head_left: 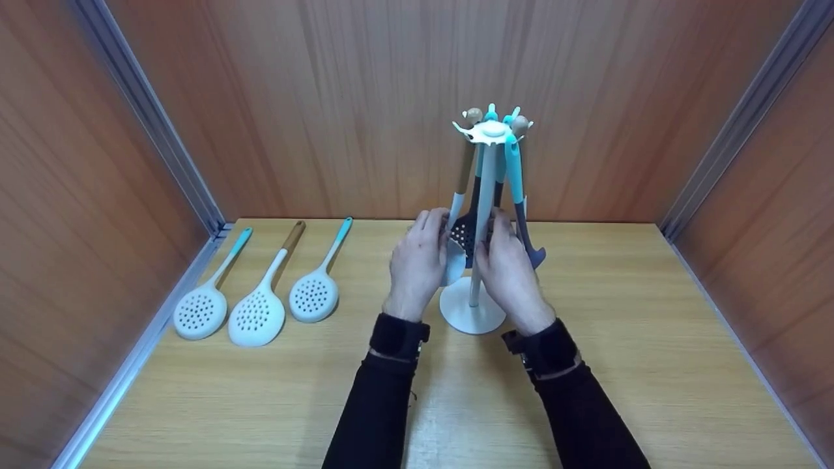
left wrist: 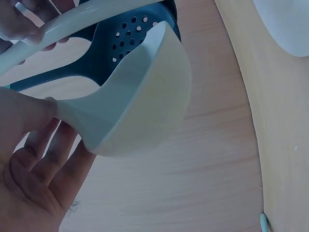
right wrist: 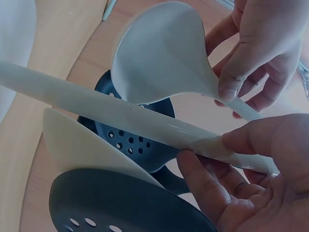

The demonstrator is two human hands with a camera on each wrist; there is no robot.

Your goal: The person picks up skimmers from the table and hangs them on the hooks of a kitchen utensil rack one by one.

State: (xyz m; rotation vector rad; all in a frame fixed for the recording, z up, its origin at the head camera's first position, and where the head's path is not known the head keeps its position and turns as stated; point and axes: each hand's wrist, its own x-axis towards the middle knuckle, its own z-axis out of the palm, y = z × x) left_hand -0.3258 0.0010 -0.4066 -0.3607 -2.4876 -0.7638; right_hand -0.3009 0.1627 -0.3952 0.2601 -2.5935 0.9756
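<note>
My left hand [head_left: 417, 267] pinches the neck of a white ladle [head_left: 455, 264] with a brown handle, which hangs from a utensil stand. In the left wrist view the thumb lies against the neck, just behind the bowl of the ladle [left wrist: 161, 96]. My right hand [head_left: 511, 273] grips the stand's white pole [right wrist: 96, 106] with thumb and fingers, below the hook crown [head_left: 492, 131]. A dark skimmer [right wrist: 128, 142] with round holes hangs behind the pole. Also on the stand are a dark slotted utensil [right wrist: 120, 203] and a pale utensil [right wrist: 87, 150], partly hidden.
Three white skimmers lie in a row on the left: one with a turquoise handle [head_left: 200, 312], one brown-handled [head_left: 257, 316], another turquoise-handled [head_left: 314, 296]. The stand's round base [head_left: 472, 319] rests on the wooden table [head_left: 651, 339]. Wood panels [head_left: 339, 111] enclose the back and sides.
</note>
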